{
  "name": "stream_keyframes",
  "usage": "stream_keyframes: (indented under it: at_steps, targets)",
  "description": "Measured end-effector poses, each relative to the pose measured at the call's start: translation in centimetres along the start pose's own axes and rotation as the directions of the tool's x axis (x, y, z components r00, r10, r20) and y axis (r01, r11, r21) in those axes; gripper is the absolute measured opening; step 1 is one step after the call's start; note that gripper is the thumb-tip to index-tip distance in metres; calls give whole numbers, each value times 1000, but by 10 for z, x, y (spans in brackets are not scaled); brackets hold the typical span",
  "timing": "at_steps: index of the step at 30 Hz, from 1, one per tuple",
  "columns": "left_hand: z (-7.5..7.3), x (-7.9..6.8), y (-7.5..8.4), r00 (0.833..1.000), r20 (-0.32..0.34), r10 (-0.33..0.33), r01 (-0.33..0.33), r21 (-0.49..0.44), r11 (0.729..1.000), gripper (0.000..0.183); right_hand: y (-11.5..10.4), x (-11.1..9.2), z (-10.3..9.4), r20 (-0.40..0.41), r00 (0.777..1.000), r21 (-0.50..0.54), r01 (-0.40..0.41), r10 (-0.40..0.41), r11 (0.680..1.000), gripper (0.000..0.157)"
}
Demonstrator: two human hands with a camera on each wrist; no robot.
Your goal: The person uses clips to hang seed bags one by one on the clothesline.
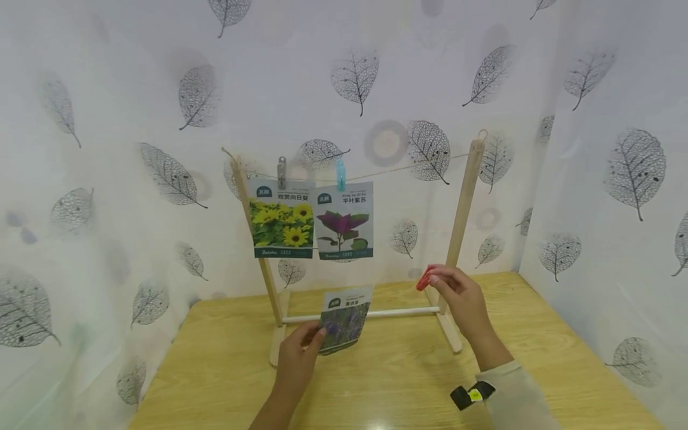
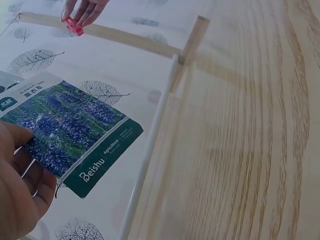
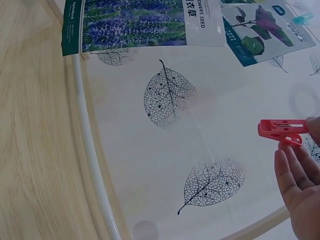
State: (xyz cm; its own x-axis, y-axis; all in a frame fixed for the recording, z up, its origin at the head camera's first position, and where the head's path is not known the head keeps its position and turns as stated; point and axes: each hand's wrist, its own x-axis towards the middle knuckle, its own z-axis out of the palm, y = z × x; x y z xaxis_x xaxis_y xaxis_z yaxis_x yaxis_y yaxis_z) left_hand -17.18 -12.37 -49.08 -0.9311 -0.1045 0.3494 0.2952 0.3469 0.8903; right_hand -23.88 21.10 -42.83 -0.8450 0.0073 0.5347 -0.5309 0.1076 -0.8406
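Observation:
Between its thumb and fingers my left hand (image 1: 297, 362) pinches the left edge of a seed packet (image 1: 346, 321) with purple flowers, tilted above the table. My right hand (image 1: 466, 303) holds a red clothespin (image 1: 424, 278) by its end, near the right post; the clothespin looks closed in the right wrist view. Two more packets hang side by side from a string (image 1: 395, 172): a yellow sunflower packet (image 1: 282, 221) under a grey clothespin (image 1: 282, 173), and a purple-leaf packet (image 1: 344, 222) under a light blue clothespin (image 1: 341, 175).
The string runs between two wooden posts, the left post (image 1: 257, 251) and the right post (image 1: 464, 203). A white rod (image 1: 403, 312) joins their feet low over the wooden table (image 1: 387, 382). Behind hangs a white curtain (image 1: 301, 71) printed with leaves.

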Motion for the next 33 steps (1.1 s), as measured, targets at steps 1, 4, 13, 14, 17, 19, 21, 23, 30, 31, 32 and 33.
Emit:
stream_keyframes:
  at_steps: [1, 4, 13, 14, 17, 19, 21, 23, 30, 31, 32, 33]
  targets:
    - [0, 0, 0, 1000, 0, -1, 1, 0, 1000, 16, -2, 1, 0, 1, 1000, -5, 3, -3, 1000, 21]
    - [0, 0, 1, 1000, 4, -10, 10, -8, 1000, 17, -7, 4, -2, 5, 1000, -19, 9, -9, 1000, 22]
    - [4, -2, 4, 1000, -22, -8, 7, -20, 1000, 15, -21, 10, -8, 14, 1000, -72, 22, -21, 997, 22]
    - [5, -2, 4, 1000, -24, -12, 12, -23, 1000, 15, -22, 11, -8, 14, 1000, -72, 25, -24, 997, 22]
    - [6, -2, 6, 999, -23, -32, 31, -24, 999, 15, -27, 13, -10, 21, 999, -85, 39, -38, 996, 21]
    - [6, -2, 7, 999, -19, -43, 43, -20, 999, 16, -29, 14, -11, 31, 998, -98, 50, -47, 994, 21]
    - [6, -1, 8, 998, -17, -53, 53, -17, 998, 16, -31, 16, -11, 39, 998, -108, 55, -51, 993, 21]
    - [6, 0, 9, 998, -16, -58, 58, -17, 998, 17, -33, 18, -12, 44, 998, -114, 57, -52, 992, 21]
    - [8, 2, 10, 999, -24, -42, 41, -46, 998, 19, -41, 24, -14, 48, 996, -118, 78, -73, 990, 20]
    - [8, 2, 10, 999, -27, -41, 40, -53, 998, 20, -42, 24, -14, 46, 996, -114, 82, -77, 990, 20]
    - [8, 2, 10, 999, -28, -42, 40, -64, 997, 20, -44, 25, -14, 45, 995, -112, 90, -85, 990, 20]
    - [8, 2, 10, 999, -28, -45, 43, -75, 996, 20, -45, 26, -15, 47, 995, -114, 99, -94, 989, 19]
